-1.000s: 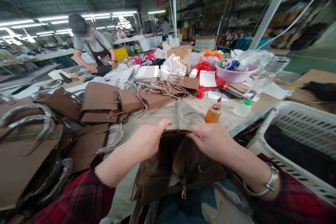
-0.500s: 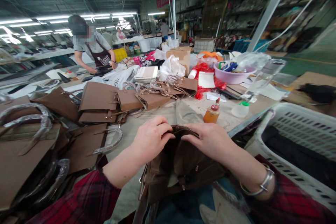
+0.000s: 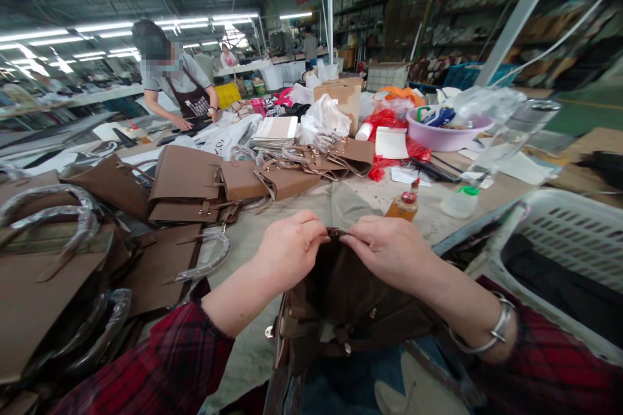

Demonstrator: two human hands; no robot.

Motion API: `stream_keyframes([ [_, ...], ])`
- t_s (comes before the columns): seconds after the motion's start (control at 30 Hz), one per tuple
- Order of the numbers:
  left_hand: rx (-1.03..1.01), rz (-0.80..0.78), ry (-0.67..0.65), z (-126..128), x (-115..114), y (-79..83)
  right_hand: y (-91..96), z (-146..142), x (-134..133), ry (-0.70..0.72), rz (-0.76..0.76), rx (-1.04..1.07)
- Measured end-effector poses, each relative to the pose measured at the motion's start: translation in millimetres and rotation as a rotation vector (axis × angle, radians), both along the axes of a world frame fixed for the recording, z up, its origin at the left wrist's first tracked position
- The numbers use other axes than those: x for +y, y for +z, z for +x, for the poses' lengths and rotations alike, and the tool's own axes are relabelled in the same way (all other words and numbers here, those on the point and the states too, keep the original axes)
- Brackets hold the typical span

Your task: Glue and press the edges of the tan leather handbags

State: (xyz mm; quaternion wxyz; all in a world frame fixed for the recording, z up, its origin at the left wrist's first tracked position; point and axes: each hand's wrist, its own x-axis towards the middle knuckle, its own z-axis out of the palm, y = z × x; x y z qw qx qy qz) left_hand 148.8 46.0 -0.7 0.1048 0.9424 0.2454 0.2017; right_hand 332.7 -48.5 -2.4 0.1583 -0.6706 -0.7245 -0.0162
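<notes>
Fingers (image 3: 316,233) pinched a brown bag (image 3: 350,301) by its rim.
Left hand (image 3: 292,253) and right hand (image 3: 389,251) nearly touched; a bottle (image 3: 403,206) stood just beyond.

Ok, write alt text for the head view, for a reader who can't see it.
The left hand and right hand pinch the top edge of a dark bag at the near edge of a cluttered table. Tan bags lie piled to the left, a white basket stands to the right, and another person works at the far side.
</notes>
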Motion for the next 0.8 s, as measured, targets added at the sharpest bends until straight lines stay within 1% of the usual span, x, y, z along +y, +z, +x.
stream_keyframes([
  [0.1, 0.076, 0.044, 0.017, 5, -3, 3.5, -2.3, 2, 0, 0.007, 0.017, 0.001],
  [0.23, 0.150, 0.100, 0.041, 10, -3, 6.4, -1.6, 5, 0, -0.020, -0.026, -0.004],
  [0.4, 0.151, 0.098, 0.038, 11, -4, 8.1, 4.7, 5, 6, 0.018, -0.037, 0.079],
  [0.53, 0.127, 0.102, 0.044, 9, -3, 6.8, 5.9, -2, 14, 0.052, -0.050, 0.018],
  [0.6, 0.103, 0.086, 0.036, 7, -1, 4.3, 4.2, -4, 15, 0.053, -0.050, -0.003],
  [0.67, 0.041, 0.040, 0.002, 5, 2, 0.8, 1.7, -4, 15, 0.051, -0.034, -0.005],
  [0.8, -0.176, -0.079, -0.074, -2, 5, -5.3, -1.5, 0, 13, 0.039, -0.001, 0.014],
])
